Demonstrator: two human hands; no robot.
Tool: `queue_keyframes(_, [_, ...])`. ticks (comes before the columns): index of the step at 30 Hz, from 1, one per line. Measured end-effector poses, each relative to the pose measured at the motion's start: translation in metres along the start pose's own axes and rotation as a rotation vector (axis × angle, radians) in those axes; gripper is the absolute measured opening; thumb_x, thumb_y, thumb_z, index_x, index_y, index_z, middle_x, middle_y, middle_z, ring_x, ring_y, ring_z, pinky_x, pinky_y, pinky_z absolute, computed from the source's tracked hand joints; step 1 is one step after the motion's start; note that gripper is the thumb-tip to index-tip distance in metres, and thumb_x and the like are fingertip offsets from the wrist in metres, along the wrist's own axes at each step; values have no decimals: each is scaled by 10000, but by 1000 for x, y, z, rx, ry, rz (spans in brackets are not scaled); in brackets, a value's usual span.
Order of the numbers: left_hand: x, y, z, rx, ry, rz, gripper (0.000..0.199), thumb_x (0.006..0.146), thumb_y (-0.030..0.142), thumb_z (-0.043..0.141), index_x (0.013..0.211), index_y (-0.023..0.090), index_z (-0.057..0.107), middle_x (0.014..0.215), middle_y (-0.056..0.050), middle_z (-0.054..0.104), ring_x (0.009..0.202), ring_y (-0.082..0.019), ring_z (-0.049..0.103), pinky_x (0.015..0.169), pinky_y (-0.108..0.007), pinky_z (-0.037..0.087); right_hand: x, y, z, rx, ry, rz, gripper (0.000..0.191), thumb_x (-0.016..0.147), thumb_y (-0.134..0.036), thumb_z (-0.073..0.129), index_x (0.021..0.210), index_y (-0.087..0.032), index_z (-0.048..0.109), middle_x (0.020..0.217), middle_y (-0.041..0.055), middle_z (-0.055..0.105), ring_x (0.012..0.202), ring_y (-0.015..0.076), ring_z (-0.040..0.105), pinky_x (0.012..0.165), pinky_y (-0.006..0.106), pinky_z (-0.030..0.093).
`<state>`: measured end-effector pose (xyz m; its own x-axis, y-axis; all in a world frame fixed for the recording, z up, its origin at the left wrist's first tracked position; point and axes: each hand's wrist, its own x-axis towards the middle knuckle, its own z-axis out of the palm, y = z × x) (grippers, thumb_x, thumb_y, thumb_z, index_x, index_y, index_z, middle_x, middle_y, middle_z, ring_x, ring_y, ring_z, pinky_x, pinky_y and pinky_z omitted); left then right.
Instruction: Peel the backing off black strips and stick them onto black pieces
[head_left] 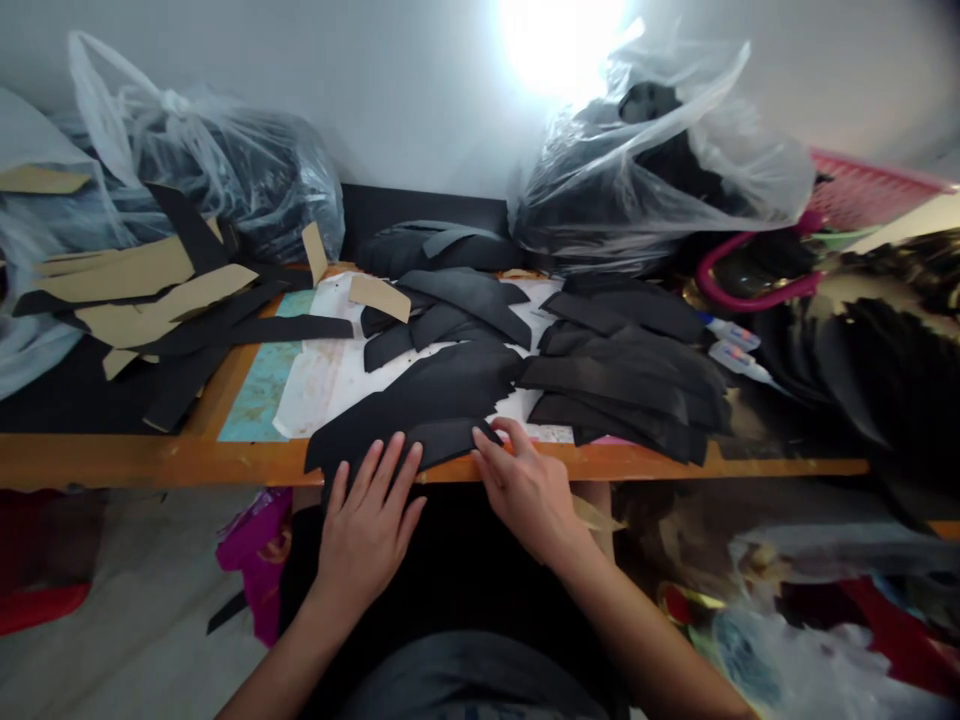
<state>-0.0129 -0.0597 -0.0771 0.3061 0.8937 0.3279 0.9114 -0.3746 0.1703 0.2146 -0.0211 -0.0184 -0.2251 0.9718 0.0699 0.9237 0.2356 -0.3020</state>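
Wooden table (247, 460) crosses mid-frame; on black pieces (448, 440), long axes rising rightward, our left hand (367, 530) spreads, our right hand (531, 490) touches, its grip unclear.

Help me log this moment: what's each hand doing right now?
Left hand: open, fingers spread on the black pieces.
Right hand: fingertips at the end of a black strip; whether it grips cannot be told.
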Motion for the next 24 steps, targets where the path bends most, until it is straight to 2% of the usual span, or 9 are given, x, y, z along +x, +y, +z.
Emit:
queue_keyframes(2, [-6, -4, 3, 30, 34, -80, 768, 975, 321, 557, 1636, 267, 170, 1624, -123, 374, 1500, -359, 375, 1250, -605, 170, 6, -4, 2, -39, -8, 135, 304, 1036, -406, 497, 1121, -203, 706, 1218, 134, 677, 709, 185, 694, 536, 282, 398])
queue_keyframes(4, [-12, -10, 6, 48, 76, -133, 791, 977, 300, 549, 1642, 236, 126, 1631, -158, 351, 1516, -372, 341, 1241, -629, 181, 12, -4, 1, -30, -11, 217, 296, 1000, -438, 575, 1100, -180, 678, 1143, 140, 692, 747, 218, 705, 559, 288, 409])
queue_keyframes(8, [-17, -21, 10, 21, 114, -90, 781, 985, 276, 525, 1644, 219, 109, 1627, -169, 357, 1530, -333, 326, 1271, -582, 149, 19, -2, -3, 118, -95, 184, 396, 946, -338, 672, 1288, -164, 574, 1030, 116, 741, 915, 273, 722, 718, 316, 468])
queue_keyframes(10, [-15, -25, 9, 11, 104, -47, 760, 990, 288, 512, 1642, 198, 132, 1619, -165, 378, 1526, -316, 341, 1279, -541, 150, 19, -2, -5, 152, -136, 189, 374, 943, -312, 668, 1269, -155, 575, 961, 109, 745, 923, 287, 720, 755, 335, 467])
queue_keyframes(12, [-12, -26, 8, 24, 103, -8, 733, 998, 292, 494, 1638, 174, 158, 1615, -163, 391, 1519, -301, 359, 1278, -503, 169, 19, 0, -5, 152, -126, 214, 322, 922, -324, 690, 1187, -167, 599, 1034, 128, 723, 926, 294, 711, 752, 342, 462])
queue_keyframes(15, [-7, -26, 12, 67, 138, 23, 721, 1000, 270, 484, 1635, 151, 164, 1607, -168, 404, 1511, -292, 375, 1282, -500, 136, 20, 5, -1, 228, -69, 188, 266, 867, -293, 731, 1066, -193, 586, 1152, 127, 662, 926, 269, 683, 752, 332, 454])
queue_keyframes(19, [-7, -27, 23, 112, 218, 83, 767, 974, 272, 542, 1631, 126, 174, 1573, -195, 442, 1510, -298, 376, 1285, -507, 111, 19, 7, 3, 627, 38, 66, 273, 825, -214, 708, 1018, -224, 515, 929, 13, 635, 801, 184, 623, 738, 289, 452])
queue_keyframes(21, [-9, -34, 25, 76, 231, 129, 779, 964, 292, 553, 1629, 120, 185, 1574, -196, 444, 1516, -294, 366, 1280, -475, 167, 15, 10, -5, 806, 115, -1, 229, 845, -219, 674, 1018, -229, 524, 882, -10, 614, 770, 159, 598, 720, 270, 453])
queue_keyframes(24, [-3, -57, 16, -49, 253, 110, 675, 985, 296, 481, 1613, 156, 276, 1570, -173, 465, 1495, -290, 403, 1261, -478, 247, 4, 34, -33, 865, 313, -21, 125, 881, -256, 650, 992, -229, 601, 920, 6, 625, 814, 158, 599, 728, 268, 464])
